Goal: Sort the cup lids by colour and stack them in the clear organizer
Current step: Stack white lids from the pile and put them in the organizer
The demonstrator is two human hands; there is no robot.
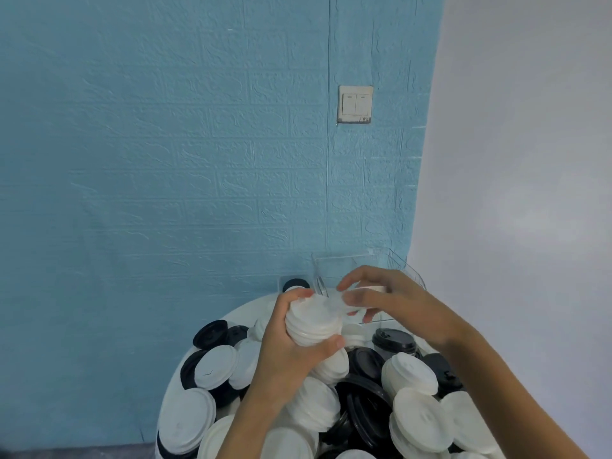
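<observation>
Left hand (291, 346) around white lids (313, 323)

Wall (165, 160) light blue, embossed brick pattern. Side wall (530, 160) plain pale grey-white. Light switch (355, 104) white, grubby lower edge. Lid stack (313, 323) in left hand (284, 352) white. Lid pile (331, 409) mixed white and black. Round table (245, 313) white. Organizer (357, 266) clear; black lid (295, 284) inside.
</observation>
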